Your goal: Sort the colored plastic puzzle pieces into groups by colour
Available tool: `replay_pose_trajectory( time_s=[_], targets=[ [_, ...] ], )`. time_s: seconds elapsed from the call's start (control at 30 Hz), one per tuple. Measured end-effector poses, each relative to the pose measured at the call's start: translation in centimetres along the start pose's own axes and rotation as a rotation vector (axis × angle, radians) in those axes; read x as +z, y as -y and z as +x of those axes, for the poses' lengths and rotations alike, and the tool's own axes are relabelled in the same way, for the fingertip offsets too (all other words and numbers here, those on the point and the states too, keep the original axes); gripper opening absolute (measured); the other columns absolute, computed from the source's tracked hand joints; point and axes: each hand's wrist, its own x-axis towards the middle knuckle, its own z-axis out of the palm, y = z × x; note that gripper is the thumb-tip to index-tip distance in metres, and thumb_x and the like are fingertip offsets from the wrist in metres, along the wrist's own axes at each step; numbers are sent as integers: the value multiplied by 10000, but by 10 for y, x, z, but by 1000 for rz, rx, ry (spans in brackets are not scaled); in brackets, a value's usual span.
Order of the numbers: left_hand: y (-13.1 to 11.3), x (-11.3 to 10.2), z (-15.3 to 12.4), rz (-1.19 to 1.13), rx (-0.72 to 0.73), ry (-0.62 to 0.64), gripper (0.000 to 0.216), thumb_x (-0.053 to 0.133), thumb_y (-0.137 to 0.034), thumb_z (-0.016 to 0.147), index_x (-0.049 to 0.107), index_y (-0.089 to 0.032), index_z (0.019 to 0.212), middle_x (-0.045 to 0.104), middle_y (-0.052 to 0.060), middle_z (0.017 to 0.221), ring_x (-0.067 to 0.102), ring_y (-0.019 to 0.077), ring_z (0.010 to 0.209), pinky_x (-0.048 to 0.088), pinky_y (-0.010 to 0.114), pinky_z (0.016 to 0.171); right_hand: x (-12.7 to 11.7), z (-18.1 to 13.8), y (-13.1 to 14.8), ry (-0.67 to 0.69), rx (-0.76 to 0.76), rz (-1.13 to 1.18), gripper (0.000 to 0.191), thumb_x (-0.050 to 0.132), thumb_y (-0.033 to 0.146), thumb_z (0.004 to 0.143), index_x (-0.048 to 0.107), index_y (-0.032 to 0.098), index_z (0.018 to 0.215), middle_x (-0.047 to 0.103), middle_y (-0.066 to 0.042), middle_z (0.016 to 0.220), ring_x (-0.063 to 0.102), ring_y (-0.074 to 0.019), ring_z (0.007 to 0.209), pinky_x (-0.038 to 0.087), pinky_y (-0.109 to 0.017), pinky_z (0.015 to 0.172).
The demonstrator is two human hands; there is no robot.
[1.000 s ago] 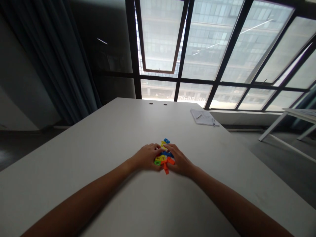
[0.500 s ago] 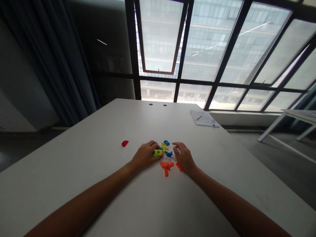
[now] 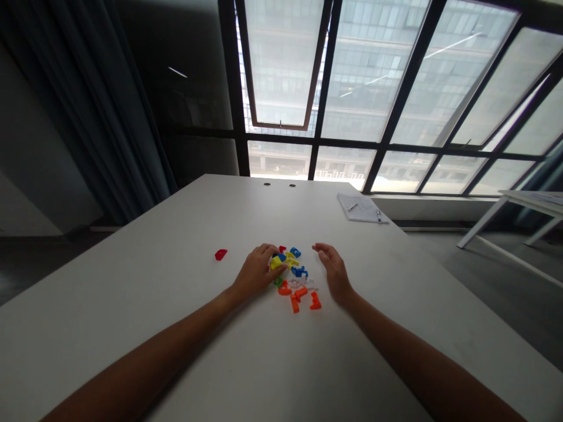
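Plastic pieces are clustered on the desk between the hands; one red piece is set well apart, leftward. A yellow piece is gripped by the left hand, thumb in front; whether it is lifted cannot be told. The right hand is held open, nothing grasped. Light fingertip pressure is advised, so neighbours are not dragged. Yellow piece: long axis unclear, partly covered by fingers. Nearest orange piece: long axis directed roughly away from the wearer.

Head view, facing forward and down across white table toward windows.
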Motion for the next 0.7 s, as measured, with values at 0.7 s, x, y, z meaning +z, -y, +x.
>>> replay_pose_trajectory(
  time_s=[0.7],
  targets=[
    [-18,18,43,351,150,320,283,639,-352,860,702,-247,1115,726,113,1069,663,325,1033,481,456,912,-6,8,-13,10,-54,-381,214,578,347,872,728,220,955,777,-64,967,717,-234,886,574,-408,866]
  ],
)
